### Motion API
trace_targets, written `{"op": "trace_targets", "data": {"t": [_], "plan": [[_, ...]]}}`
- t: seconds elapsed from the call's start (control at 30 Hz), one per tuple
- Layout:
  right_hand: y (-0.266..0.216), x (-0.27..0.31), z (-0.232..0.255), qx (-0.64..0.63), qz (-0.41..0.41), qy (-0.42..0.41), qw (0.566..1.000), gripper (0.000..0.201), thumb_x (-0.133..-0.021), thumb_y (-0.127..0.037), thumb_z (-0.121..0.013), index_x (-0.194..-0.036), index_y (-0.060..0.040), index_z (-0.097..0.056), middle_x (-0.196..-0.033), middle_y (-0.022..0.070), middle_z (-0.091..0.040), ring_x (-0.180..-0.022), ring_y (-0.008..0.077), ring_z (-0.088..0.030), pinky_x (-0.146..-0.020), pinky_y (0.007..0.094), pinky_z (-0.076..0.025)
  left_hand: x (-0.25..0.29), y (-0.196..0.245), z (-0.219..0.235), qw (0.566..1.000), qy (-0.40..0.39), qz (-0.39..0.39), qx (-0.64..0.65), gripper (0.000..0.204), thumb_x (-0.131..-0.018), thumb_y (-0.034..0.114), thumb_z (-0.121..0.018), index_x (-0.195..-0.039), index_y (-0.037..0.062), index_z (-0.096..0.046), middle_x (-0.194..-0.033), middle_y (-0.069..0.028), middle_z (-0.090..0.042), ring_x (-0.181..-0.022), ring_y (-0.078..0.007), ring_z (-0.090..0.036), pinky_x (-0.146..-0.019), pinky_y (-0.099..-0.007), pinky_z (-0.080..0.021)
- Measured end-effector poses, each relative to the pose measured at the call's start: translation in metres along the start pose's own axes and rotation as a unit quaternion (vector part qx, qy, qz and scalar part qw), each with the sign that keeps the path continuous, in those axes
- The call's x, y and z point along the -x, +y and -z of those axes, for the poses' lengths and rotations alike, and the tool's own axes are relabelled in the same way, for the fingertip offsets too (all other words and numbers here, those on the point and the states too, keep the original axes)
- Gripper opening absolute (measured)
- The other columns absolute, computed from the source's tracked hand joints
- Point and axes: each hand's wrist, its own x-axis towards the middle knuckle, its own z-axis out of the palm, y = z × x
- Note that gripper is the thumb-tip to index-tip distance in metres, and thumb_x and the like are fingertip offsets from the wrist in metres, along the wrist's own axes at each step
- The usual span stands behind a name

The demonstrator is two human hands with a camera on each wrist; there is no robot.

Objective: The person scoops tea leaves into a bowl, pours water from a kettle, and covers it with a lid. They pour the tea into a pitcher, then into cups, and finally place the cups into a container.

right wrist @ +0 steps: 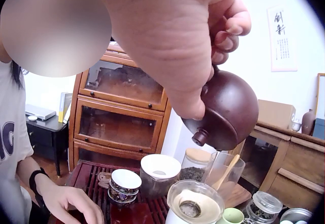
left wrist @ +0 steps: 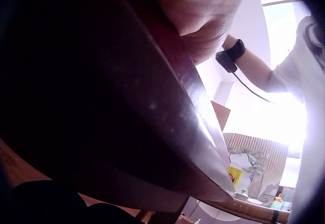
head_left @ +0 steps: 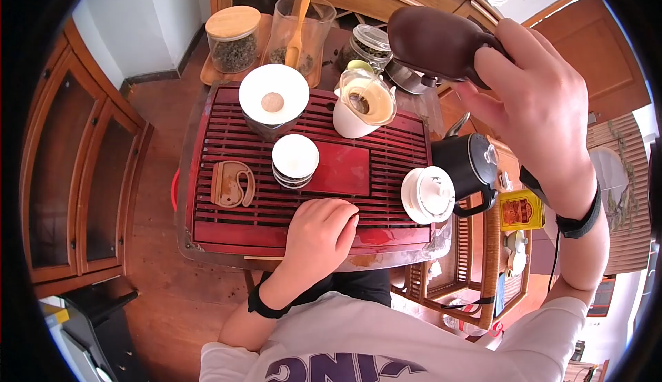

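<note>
My right hand [head_left: 541, 99] grips the handle of a dark brown clay teapot [head_left: 431, 41], held up and tipped. In the right wrist view, the tipped teapot [right wrist: 231, 109] hangs over a strainer [right wrist: 185, 203], its knob turned sideways. The strainer is seated in the mouth of a white pitcher [head_left: 352, 125] on the red slatted tea tray [head_left: 227, 238]. On the tray's front edge rests my left hand [head_left: 317, 234], fingers loosely bent and holding nothing. Just beyond it stand stacked small cups [head_left: 295, 156]; the left wrist view shows mostly the tray's dark underside.
A white-rimmed vessel [head_left: 252, 109] and a carved wooden piece [head_left: 233, 183] occupy the tray's left half. At its right front corner is a white lidded cup [head_left: 427, 196], beside a black kettle [head_left: 465, 165]. Tea jars [head_left: 234, 41] and a glass container with a wooden scoop [head_left: 298, 34] line the back.
</note>
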Motion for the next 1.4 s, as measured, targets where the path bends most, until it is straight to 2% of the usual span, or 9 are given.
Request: {"op": "trace_targets", "data": {"t": [0.27, 0.53, 0.63, 0.97, 1.03, 1.27, 1.33, 1.37, 1.4], "plan": [[0.001, -0.003, 0.005, 0.012, -0.016, -0.027, 0.999, 0.032, -0.066, -0.015, -0.082, -0.074, -0.0076, -0.052, -0.077, 0.0049, -0.048, -0.069, 0.0240, -0.057, -0.055, 0.0361, -0.047, 0.000, -0.001, 0.000, 1.000, 0.001, -0.001, 0.002, 0.014, -0.081, 0.003, -0.071, -0.093, 0.0035, -0.066, -0.092, -0.0099, -0.069, -0.085, -0.0301, -0.066, -0.079, -0.0423, -0.051], [0.008, -0.003, -0.007, -0.053, -0.034, -0.080, 0.995, 0.029, -0.069, -0.015, -0.082, -0.077, -0.0064, -0.056, -0.077, 0.0054, -0.049, -0.066, 0.0254, -0.057, -0.055, 0.0369, -0.046, 0.001, -0.001, 0.000, 1.000, 0.001, 0.000, 0.005, 0.014, -0.081, 0.003, -0.071, -0.094, 0.0042, -0.066, -0.092, -0.0091, -0.070, -0.085, -0.0292, -0.067, -0.080, -0.0415, -0.051], [0.016, 0.000, -0.020, -0.072, -0.020, -0.044, 0.996, 0.028, -0.070, -0.017, -0.082, -0.077, -0.0066, -0.057, -0.077, 0.0050, -0.051, -0.064, 0.0244, -0.059, -0.055, 0.0361, -0.047, 0.001, -0.001, 0.000, 1.000, 0.001, 0.000, 0.003, 0.014, -0.081, 0.003, -0.071, -0.094, 0.0045, -0.066, -0.092, -0.0091, -0.070, -0.086, -0.0292, -0.067, -0.080, -0.0414, -0.051], [0.020, -0.002, -0.031, -0.114, -0.039, -0.050, 0.992, 0.029, -0.073, -0.018, -0.082, -0.079, -0.0033, -0.058, -0.080, 0.0066, -0.053, -0.065, 0.0230, -0.061, -0.056, 0.0340, -0.048, 0.001, -0.002, 0.000, 1.000, 0.001, 0.001, 0.002, 0.014, -0.081, 0.004, -0.071, -0.095, 0.0047, -0.066, -0.092, -0.0091, -0.070, -0.086, -0.0294, -0.067, -0.080, -0.0413, -0.051], [0.018, -0.005, -0.027, -0.156, -0.088, -0.107, 0.978, 0.028, -0.074, -0.017, -0.082, -0.080, -0.0019, -0.059, -0.081, 0.0071, -0.053, -0.065, 0.0228, -0.059, -0.057, 0.0335, -0.048, 0.001, -0.001, 0.000, 1.000, 0.000, 0.001, -0.002, 0.014, -0.081, 0.003, -0.071, -0.094, 0.0046, -0.066, -0.092, -0.0091, -0.069, -0.085, -0.0294, -0.067, -0.080, -0.0412, -0.051], [0.021, 0.004, -0.043, -0.212, -0.079, -0.077, 0.971, 0.030, -0.076, -0.017, -0.082, -0.079, 0.0017, -0.058, -0.080, 0.0078, -0.053, -0.061, 0.0194, -0.052, -0.057, 0.0308, -0.045, 0.000, -0.001, -0.001, 1.000, 0.002, 0.001, 0.001, 0.014, -0.081, 0.003, -0.071, -0.094, 0.0047, -0.066, -0.091, -0.0087, -0.069, -0.084, -0.0293, -0.066, -0.079, -0.0413, -0.050], [0.015, 0.005, -0.044, -0.256, -0.130, -0.078, 0.955, 0.032, -0.078, -0.018, -0.081, -0.077, 0.0027, -0.057, -0.075, 0.0072, -0.050, -0.060, 0.0171, -0.048, -0.056, 0.0300, -0.042, 0.000, -0.001, -0.001, 1.000, 0.006, -0.001, 0.000, 0.014, -0.081, 0.003, -0.071, -0.094, 0.0048, -0.066, -0.091, -0.0085, -0.069, -0.084, -0.0292, -0.066, -0.078, -0.0413, -0.050], [0.013, 0.005, -0.043, -0.256, -0.130, -0.078, 0.955, 0.032, -0.078, -0.018, -0.081, -0.077, 0.0027, -0.057, -0.075, 0.0072, -0.050, -0.060, 0.0171, -0.048, -0.056, 0.0300, -0.042, 0.000, -0.001, -0.001, 1.000, 0.006, -0.001, 0.000, 0.014, -0.081, 0.003, -0.071, -0.094, 0.0048, -0.066, -0.091, -0.0085, -0.069, -0.084, -0.0292, -0.066, -0.078, -0.0413, -0.050], [0.012, 0.003, -0.042, -0.254, -0.171, -0.108, 0.946, 0.032, -0.077, -0.025, -0.081, -0.080, 0.0017, -0.063, -0.075, 0.0092, -0.056, -0.064, 0.0219, -0.055, -0.059, 0.0341, -0.046, 0.000, -0.001, -0.001, 1.000, 0.006, 0.000, -0.001, 0.014, -0.081, 0.003, -0.071, -0.094, 0.0048, -0.066, -0.091, -0.0085, -0.069, -0.084, -0.0292, -0.066, -0.079, -0.0413, -0.050]]}}
